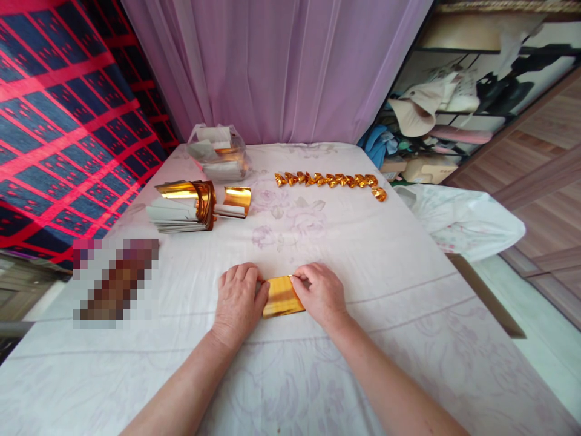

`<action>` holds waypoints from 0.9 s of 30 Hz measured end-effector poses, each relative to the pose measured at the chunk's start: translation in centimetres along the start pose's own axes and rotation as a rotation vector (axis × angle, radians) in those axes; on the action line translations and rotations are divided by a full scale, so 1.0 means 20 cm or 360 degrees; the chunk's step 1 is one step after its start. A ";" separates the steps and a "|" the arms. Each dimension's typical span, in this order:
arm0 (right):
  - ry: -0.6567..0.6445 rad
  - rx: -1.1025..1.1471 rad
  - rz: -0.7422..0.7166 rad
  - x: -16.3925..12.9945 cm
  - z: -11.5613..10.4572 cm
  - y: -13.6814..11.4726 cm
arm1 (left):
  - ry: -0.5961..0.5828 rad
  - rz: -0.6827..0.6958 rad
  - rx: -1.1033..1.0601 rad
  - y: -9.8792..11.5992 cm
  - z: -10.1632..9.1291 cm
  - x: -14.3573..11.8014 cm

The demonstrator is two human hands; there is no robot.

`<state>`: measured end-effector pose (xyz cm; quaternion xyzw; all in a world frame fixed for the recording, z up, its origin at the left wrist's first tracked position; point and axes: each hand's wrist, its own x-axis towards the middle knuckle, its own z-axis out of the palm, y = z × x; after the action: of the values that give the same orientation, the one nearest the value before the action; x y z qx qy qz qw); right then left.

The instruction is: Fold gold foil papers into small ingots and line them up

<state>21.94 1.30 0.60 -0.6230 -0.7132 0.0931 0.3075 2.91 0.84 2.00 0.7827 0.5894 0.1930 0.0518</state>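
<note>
Gold paper (pixel 282 296), a single shiny sheet, lies flat on the near middle of the surface (pixel 385 254), which is covered by a pale cloth with a faint flower print. Both hands rest on it, one at each end. The left hand (pixel 238 297) lies palm down over the sheet's left edge, fingers (pixel 240 275) together and pressed flat, holding the paper down rather than gripping it. The right hand (pixel 320 293) covers the right edge; its thumb and forefinger are drawn narrowly together at the sheet's upper right corner, pinching the paper there, with the other fingers curled loosely on the cloth.

Farther back on the left sits a stack of gold sheets (pixel 184 206), curled up at one end so their white backs show, and just beside it to the right a smaller curled gold piece (pixel 236 200). Behind these stands a clear plastic bag (pixel 218 152) with more paper in it. Toward the back right, well apart from the hands, a row of small folded gold pieces (pixel 329 180) runs across the cloth, its last piece turned downward at the right end. A purple curtain (pixel 276 66) hangs behind the surface, and a red and blue patterned cloth (pixel 63 121) fills the left side
</note>
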 end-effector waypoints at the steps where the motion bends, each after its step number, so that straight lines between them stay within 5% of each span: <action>1: 0.0000 0.0014 0.0010 0.00 0.00 0.00 | 0.0000 -0.0009 -0.0006 0.00 0.00 0.00; 27: -0.0357 -0.0150 -0.0185 -0.01 -0.08 0.00 | -0.0216 0.0087 -0.0117 -0.03 -0.04 0.01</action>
<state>22.87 0.70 1.74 -0.5801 -0.7815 0.1106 0.2012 2.23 1.13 2.58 0.8075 0.5553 0.1623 0.1151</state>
